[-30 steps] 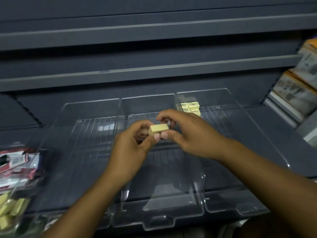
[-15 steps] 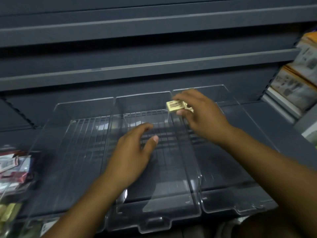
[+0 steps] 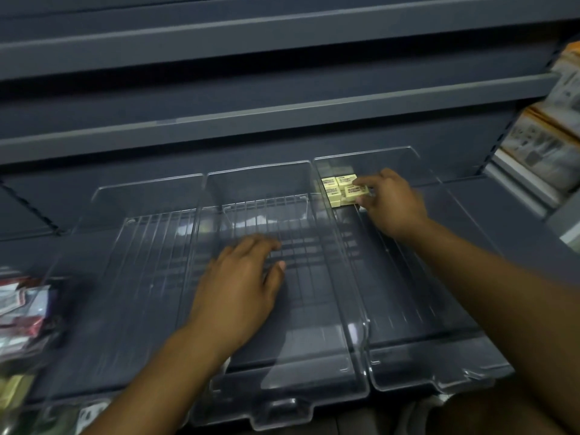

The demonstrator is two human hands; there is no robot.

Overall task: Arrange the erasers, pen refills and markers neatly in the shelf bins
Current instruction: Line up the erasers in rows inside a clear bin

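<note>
Far left edge: red-and-white packets (image 3: 22, 309) in an open container, blurred. The pale yellow blocks below them are too smeared to name.

Left bin (image 3: 150, 183): clear plastic with a ribbed floor. Middle bin (image 3: 260, 183) is the same type, right beside it.

Left hand (image 3: 241, 287) is over the middle bin, palm down, with the forearm coming in from lower left. Its fingers are long and loosely together, pointing toward the back right, thumb out to the side. The grip is spread and holds nothing. Cannot tell if it touches the bin floor.

Right bin (image 3: 439, 196): the eraser stack (image 3: 332, 186) sits in its back left corner. It is pale yellow blocks with printed labels, packed side by side.

Right hand (image 3: 392, 208) reaches deep into the right bin, arm stretched from lower right. Its grip pinches one eraser (image 3: 355, 192), thumb underneath and forefinger on top. The eraser is touching the right side of the stack.

A grey shelf (image 3: 282, 120) runs behind the bins. Boxes (image 3: 546, 152) at far right are blurred.

Versus earlier:
- One second ago both hands held the eraser together above the middle bin.
- Half a second ago the right hand alone had it over the divider between the middle and right bins.
- Now it is at the stack.
- The left hand has let go, dropped lower and flattened out.
</note>
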